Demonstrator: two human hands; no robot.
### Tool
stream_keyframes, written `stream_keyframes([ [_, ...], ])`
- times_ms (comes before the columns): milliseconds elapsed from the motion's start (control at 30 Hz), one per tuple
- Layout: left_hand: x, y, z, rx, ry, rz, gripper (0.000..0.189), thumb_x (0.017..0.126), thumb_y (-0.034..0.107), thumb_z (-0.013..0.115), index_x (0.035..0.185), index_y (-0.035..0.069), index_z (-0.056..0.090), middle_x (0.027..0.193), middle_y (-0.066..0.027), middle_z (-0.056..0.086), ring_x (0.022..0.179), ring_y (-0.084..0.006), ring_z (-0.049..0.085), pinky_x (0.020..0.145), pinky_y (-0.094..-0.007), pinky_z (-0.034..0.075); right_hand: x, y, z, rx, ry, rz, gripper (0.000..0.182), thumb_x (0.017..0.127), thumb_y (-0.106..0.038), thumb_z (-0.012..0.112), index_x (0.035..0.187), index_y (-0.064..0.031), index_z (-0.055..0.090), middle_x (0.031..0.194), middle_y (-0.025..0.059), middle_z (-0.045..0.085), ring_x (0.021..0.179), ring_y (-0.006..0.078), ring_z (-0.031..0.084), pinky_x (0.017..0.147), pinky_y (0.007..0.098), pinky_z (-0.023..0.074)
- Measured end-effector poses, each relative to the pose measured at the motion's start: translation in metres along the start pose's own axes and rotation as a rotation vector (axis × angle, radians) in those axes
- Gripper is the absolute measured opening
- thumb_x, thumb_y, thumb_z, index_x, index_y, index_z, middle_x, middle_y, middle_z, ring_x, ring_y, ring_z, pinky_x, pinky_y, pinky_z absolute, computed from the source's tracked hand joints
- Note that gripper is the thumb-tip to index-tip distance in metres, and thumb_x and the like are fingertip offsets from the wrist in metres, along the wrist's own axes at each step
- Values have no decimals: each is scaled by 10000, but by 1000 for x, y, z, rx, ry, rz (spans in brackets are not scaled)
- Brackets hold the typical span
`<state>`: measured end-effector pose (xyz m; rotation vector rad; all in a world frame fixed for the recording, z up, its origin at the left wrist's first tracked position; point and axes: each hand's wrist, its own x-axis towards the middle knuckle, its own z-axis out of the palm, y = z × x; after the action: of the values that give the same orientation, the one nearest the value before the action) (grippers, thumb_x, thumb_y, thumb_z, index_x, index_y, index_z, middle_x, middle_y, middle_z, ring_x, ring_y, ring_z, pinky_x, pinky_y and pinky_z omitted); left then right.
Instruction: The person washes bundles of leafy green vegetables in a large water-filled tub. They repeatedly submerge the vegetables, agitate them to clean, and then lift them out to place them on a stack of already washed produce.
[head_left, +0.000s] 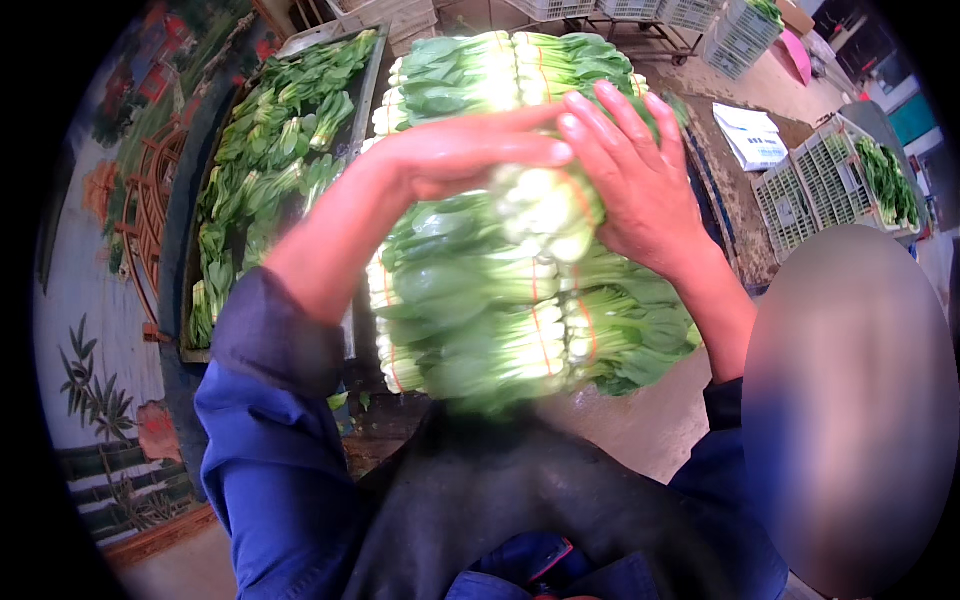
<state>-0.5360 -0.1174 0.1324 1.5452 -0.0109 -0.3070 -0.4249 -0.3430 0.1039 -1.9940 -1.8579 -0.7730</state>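
Bundled leafy greens with pale stalks and red bands form a large pile in front of me. Between my hands is one bundle, its pale stalk ends facing me and its leaves partly hidden. My left hand reaches over this bundle from the left, fingers stretched toward the right. On the bundle's right side my right hand presses with extended fingers, the fingertips of both hands close together. Motion blur hides the exact contact of the left hand.
Loose greens lie in a dark tray at the left. On the right, a brown table carries a white printed packet and plastic crates of greens. More crates stand on a wheeled cart at the back.
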Motion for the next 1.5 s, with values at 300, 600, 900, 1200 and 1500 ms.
stream_keyframes([
  [300,79,-50,-29,271,222,-67,748,1046,626,498,1566,88,470,1486,-195,578,1289,-303,620,1119,-418,471,-32,84,-6,98,-78,194,920,650,-88,875,1482,-92,483,1314,117,670,1220,274,634,1130,500,397],
  [600,56,-153,-39,641,233,-125,638,1075,554,486,1511,90,538,1495,-197,580,1391,-331,541,1189,-389,389,-55,68,101,287,-488,143,712,908,-510,702,1399,-27,519,1146,215,667,1106,410,630,1075,518,421],
  [900,37,-140,-15,877,278,-185,629,1070,557,472,1537,135,480,1457,-213,592,1280,-437,595,1083,-458,483,-29,68,121,433,-716,141,918,929,-708,587,1453,38,476,1235,259,640,1165,433,609,1073,536,418],
  [1200,24,-126,-6,795,243,-195,612,1050,505,543,1510,103,513,1321,-254,661,1125,-443,676,961,-496,546,-46,55,100,472,-617,125,950,871,-664,688,1470,39,463,1177,228,641,1091,416,617,999,497,464],
  [1500,16,-153,14,809,343,-25,587,1047,439,552,1510,84,494,1259,-220,677,1031,-438,683,863,-499,566,-65,36,95,487,-577,167,924,871,-615,704,1471,44,462,1158,192,604,1063,360,583,981,480,436],
])
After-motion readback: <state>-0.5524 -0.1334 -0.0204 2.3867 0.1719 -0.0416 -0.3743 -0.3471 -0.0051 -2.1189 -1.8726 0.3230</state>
